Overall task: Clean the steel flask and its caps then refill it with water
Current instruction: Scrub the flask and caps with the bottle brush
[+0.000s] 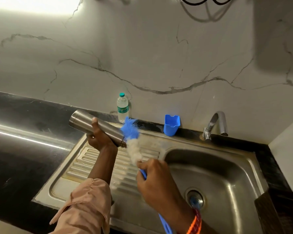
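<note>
While your left hand (98, 137) grips the flask (98, 126) tilted over the drainboard, your right hand (152, 176) holds the brush (132, 137) just outside its open mouth. Scrubbing looks underway; caps, unseen, and refilling remain.

Before me: clear plastic water bottle (122, 108) upright against the marble wall (142, 48); blue cup (171, 124) nearby; dark basket (284, 211) at my right.

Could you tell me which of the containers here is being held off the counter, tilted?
The steel flask, gripped by the left hand, mouth toward the brush; plastic water bottle and blue cup stand upright.
</note>
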